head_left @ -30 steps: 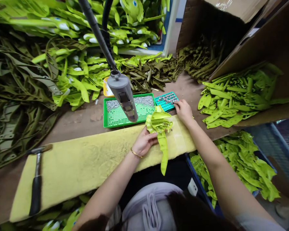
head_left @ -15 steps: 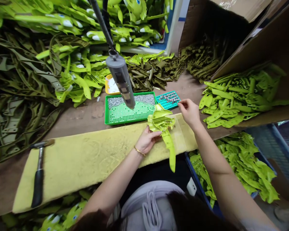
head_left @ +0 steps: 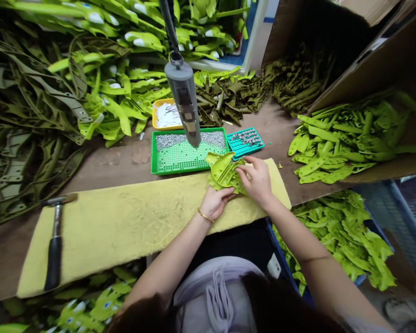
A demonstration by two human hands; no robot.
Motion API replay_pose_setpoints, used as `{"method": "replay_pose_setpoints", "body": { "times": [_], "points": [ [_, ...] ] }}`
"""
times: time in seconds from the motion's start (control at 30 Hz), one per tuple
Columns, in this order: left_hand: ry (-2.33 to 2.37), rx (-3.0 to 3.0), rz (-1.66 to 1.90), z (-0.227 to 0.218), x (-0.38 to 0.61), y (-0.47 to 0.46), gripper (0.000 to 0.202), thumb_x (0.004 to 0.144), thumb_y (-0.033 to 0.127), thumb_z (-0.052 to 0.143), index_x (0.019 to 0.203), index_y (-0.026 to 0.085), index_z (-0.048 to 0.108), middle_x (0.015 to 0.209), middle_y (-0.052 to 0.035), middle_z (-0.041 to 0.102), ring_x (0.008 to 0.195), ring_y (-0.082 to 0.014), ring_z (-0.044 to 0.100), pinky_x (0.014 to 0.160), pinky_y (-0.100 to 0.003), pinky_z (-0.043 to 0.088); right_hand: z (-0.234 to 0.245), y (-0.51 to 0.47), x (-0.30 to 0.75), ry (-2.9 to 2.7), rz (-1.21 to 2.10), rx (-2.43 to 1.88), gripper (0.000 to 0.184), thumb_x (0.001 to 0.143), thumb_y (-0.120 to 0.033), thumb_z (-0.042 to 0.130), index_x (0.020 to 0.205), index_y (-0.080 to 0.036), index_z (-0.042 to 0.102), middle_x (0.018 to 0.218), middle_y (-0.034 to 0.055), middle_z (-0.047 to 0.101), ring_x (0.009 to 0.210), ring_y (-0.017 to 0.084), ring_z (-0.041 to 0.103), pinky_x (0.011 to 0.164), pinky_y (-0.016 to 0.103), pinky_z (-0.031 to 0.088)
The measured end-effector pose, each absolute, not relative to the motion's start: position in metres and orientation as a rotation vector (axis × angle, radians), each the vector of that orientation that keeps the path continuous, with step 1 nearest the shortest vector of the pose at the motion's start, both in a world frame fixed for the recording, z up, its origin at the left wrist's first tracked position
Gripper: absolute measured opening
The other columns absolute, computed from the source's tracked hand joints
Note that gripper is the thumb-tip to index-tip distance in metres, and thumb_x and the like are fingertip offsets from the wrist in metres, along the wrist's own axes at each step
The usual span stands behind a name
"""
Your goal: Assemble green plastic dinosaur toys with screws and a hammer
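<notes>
A lime-green moulded plastic piece (head_left: 223,173) lies folded on itself on the far edge of the yellow felt pad (head_left: 125,226), with its long strap hidden. My left hand (head_left: 215,202) grips its near edge from below. My right hand (head_left: 258,181) sits on top of the piece, fingers pressed over its right side. A green tray of small metal studs (head_left: 189,157) lies just beyond the piece, and a teal studded tray (head_left: 245,142) is beyond my right hand.
A grey hanging tool (head_left: 183,99) on a black hose points down over the green tray. A hammer (head_left: 55,245) rests on the felt at left. Heaps of green pieces surround the bench, with a cardboard box (head_left: 333,41) at back right and a blue bin (head_left: 343,240) below right.
My right hand has moved from beside the teal tray onto the piece. The piece has turned and folded, and its hanging strap no longer shows. The view has shifted slightly.
</notes>
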State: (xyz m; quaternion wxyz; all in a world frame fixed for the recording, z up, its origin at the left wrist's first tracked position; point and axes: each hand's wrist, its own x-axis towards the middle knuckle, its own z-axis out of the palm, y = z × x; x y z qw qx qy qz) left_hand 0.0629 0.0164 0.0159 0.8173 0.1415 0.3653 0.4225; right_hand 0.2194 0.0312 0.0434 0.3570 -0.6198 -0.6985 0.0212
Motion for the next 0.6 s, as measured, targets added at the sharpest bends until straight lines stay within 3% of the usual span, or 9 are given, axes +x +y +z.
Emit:
{"method": "replay_pose_setpoints", "body": {
  "times": [0.17,0.3,0.6],
  "points": [
    [0.779,0.314,0.895,0.010,0.061,0.015,0.040,0.055,0.008,0.081,0.092,0.012,0.065,0.091,-0.0068,0.073,0.087,-0.0214,0.070,0.091,-0.042,0.054,0.037,0.088,0.260,-1.654,0.141,-1.862,0.030,0.090,-0.031,0.047,0.103,-0.017,0.070,0.100,0.0122,0.067,0.094,0.024,0.061,0.087,0.040,0.048],
    [0.781,0.328,0.894,0.009,0.061,0.014,0.047,0.054,0.010,0.082,0.098,0.014,0.066,0.089,-0.0059,0.074,0.087,-0.0223,0.070,0.089,-0.042,0.055,0.019,0.118,0.279,-1.750,0.175,-2.022,0.031,0.089,-0.031,0.048,0.105,-0.018,0.071,0.101,0.0122,0.066,0.093,0.026,0.060,0.085,0.039,0.047],
    [0.756,0.315,0.915,0.011,0.062,0.012,0.051,0.056,0.011,0.082,0.104,0.016,0.065,0.090,-0.0048,0.074,0.085,-0.0194,0.069,0.086,-0.037,0.055,0.048,0.064,0.238,-1.671,0.208,-1.615,0.016,0.088,-0.031,0.053,0.088,-0.021,0.066,0.093,0.0067,0.068,0.088,0.020,0.062,0.084,0.035,0.050]
  ]
}}
